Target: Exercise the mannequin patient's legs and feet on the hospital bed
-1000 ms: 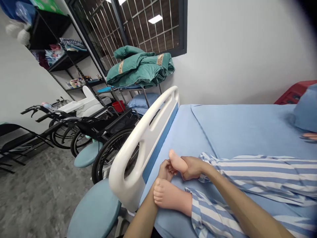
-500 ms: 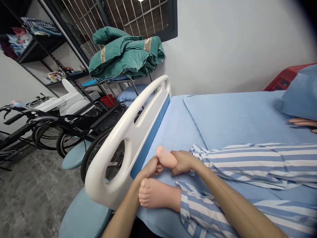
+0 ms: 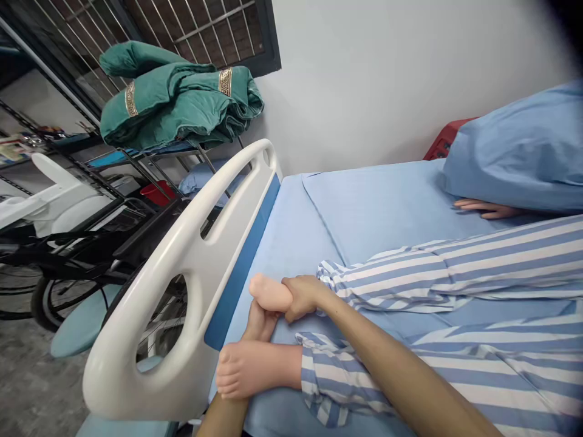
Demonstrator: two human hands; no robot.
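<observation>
Two smooth, plastic-looking manikin feet stick out of blue-and-white striped trousers (image 3: 392, 273) on the bed. My right hand (image 3: 303, 296) is wrapped around the ankle of the far foot (image 3: 269, 293). Below that foot, my left hand (image 3: 260, 323) cups its sole and heel side, with the fingers partly hidden under it. The near foot (image 3: 248, 367) lies across my left forearm's line of sight, toes pointing left, and covers part of the wrist.
A white footboard (image 3: 191, 243) rises just left of the feet. Blue sheet (image 3: 296, 237) covers the bed. A manikin hand (image 3: 487, 207) shows under a blue cover (image 3: 519, 158). Green folded bedding (image 3: 182, 100) sits on a rack, with a wheelchair (image 3: 82, 261) and stool (image 3: 86, 321) beyond.
The view has turned right, so everything shifts left. My left hand has gone from curled fingers beside the far foot's toes to underneath the foot. My right hand keeps the ankle.
</observation>
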